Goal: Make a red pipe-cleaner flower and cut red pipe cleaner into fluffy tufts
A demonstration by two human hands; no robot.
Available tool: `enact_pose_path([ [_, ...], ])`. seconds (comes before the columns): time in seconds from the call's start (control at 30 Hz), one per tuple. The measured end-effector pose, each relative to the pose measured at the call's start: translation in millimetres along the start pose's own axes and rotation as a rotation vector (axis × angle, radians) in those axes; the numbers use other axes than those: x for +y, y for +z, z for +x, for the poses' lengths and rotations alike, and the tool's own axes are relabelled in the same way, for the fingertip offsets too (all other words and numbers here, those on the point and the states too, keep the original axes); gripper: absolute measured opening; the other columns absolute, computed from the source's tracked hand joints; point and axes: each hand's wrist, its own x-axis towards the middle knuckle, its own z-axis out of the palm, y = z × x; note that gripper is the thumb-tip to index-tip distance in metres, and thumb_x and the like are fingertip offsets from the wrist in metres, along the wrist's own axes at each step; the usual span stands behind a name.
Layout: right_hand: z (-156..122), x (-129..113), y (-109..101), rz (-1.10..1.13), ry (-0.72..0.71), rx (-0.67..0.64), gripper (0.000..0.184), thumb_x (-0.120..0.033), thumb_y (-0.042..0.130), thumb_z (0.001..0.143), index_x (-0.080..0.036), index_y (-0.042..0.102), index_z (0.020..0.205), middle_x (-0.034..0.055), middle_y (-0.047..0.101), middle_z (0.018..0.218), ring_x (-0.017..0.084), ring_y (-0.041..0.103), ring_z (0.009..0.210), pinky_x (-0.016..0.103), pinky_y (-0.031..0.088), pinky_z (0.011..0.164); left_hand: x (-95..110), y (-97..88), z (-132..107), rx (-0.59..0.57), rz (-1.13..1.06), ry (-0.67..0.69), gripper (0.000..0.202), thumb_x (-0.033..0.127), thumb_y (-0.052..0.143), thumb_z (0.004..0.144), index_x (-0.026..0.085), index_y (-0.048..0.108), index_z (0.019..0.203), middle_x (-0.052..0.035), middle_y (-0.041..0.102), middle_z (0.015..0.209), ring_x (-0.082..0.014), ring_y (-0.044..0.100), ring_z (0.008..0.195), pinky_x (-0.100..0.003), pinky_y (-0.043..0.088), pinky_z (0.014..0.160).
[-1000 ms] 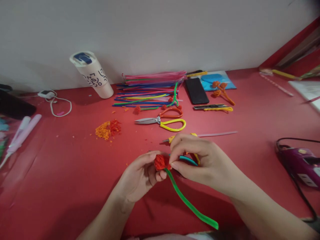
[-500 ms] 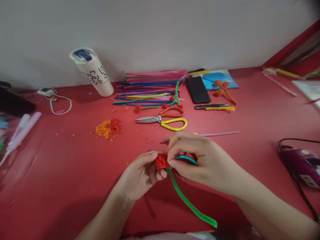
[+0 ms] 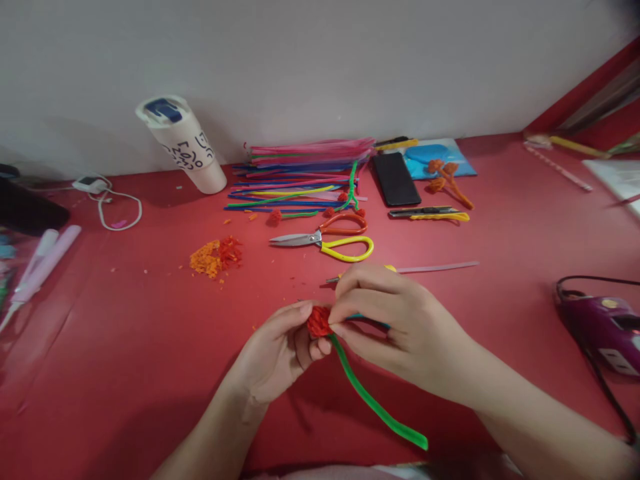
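Over the red table my left hand pinches a small red fuzzy flower head that sits on top of a green pipe-cleaner stem. The stem runs down and to the right toward me. My right hand is closed on the right side of the flower head, fingertips pressed to it. A teal piece shows just under the right fingers. Both hands meet at the flower.
Scissors with yellow and orange handles lie just beyond the hands. A pile of coloured pipe cleaners, a black phone, a utility knife and a white cup sit farther back. Orange trimmings lie left; a purple glue gun right.
My right hand has shifted slightly left over the flower head, and the stem's free end has swung a little left. The left hand holds its place.
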Motion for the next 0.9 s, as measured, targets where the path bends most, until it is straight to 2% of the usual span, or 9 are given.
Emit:
enact_pose_path([
  [0.1,-4,-1,-4,0.06,0.032,0.059,0.007,-0.014,0.054,0.079,-0.018,0.06,0.08,0.003,0.057,0.08,0.012,0.054,0.076,0.023,0.042,0.068,-1,-0.7,-1,-0.042,0.115,0.12,0.018,0.023,0.062,0.072,0.012,0.067,0.086,-0.004,0.066,0.071,-0.0081,0.061,0.055,-0.014,0.048,0.053],
  [0.27,-18,-4,-9,0.139,0.218,0.197,0.009,-0.013,0.056,0.077,-0.021,0.059,0.076,0.0007,0.058,0.076,0.013,0.055,0.071,0.025,0.044,0.064,-1,1.3,-6,-0.025,0.496,0.618,0.024,0.018,0.067,0.068,0.018,0.066,0.092,-0.0041,0.062,0.091,-0.0133,0.06,0.079,-0.021,0.049,0.073],
  [0.37,-24,-5,-3,0.135,0.289,0.217,0.01,-0.013,0.056,0.076,-0.022,0.06,0.075,0.0011,0.059,0.078,0.014,0.056,0.074,0.025,0.044,0.066,-2,2.2,-7,0.018,0.652,0.781,0.029,0.015,0.066,0.069,0.022,0.064,0.097,-0.0043,0.06,0.097,-0.0153,0.058,0.089,-0.025,0.047,0.08],
  [0.53,-18,0,8,0.236,0.395,0.228,0.008,-0.015,0.057,0.075,-0.02,0.063,0.077,0.0019,0.06,0.078,0.014,0.057,0.074,0.026,0.044,0.067,-6,0.3,-6,0.074,0.747,0.828,0.029,0.013,0.066,0.068,0.022,0.064,0.095,-0.0035,0.06,0.094,-0.015,0.059,0.085,-0.025,0.048,0.077],
  [0.73,-12,12,13,0.441,0.49,0.143,0.005,-0.018,0.059,0.072,-0.018,0.063,0.073,0.0006,0.058,0.074,0.012,0.056,0.071,0.025,0.044,0.065,-5,4.6,-4,0.191,0.667,0.714,0.023,0.017,0.07,0.064,0.019,0.065,0.087,-0.0022,0.065,0.081,-0.0132,0.061,0.072,-0.021,0.049,0.065],
  [0.9,-13,13,16,0.443,0.502,0.138,0.003,-0.017,0.059,0.071,-0.018,0.062,0.071,-0.0001,0.058,0.073,0.012,0.055,0.071,0.025,0.043,0.066,-5,14.6,-5,0.28,0.61,0.662,0.02,0.016,0.07,0.062,0.019,0.066,0.081,-0.0004,0.065,0.074,-0.0112,0.06,0.066,-0.018,0.048,0.059],
])
